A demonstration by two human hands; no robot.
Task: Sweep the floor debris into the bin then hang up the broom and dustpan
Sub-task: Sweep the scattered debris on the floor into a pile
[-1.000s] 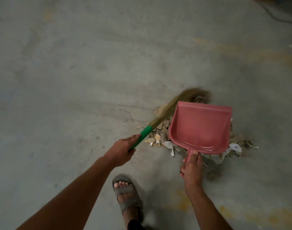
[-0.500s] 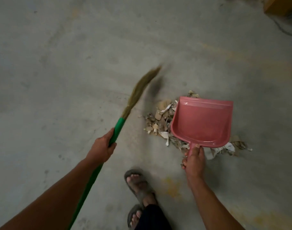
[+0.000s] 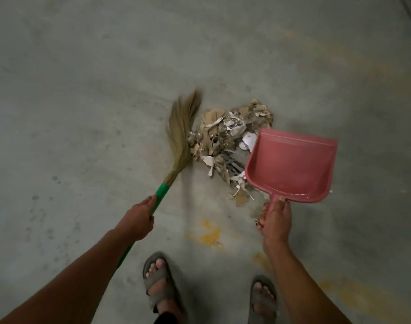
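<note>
Beside debris (image 3: 230,141) now, broom (image 3: 181,136) (earlier raised), dustpan (image 3: 291,167) right.

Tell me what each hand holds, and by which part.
Left hand grips the broom by its green handle; right hand grips the pink dustpan by its handle.

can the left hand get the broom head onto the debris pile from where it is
Probably yes. The left hand grips the broom, whose bristles already lie against the left edge of the debris pile, nothing between them; the dustpan sits on the far side.
</note>
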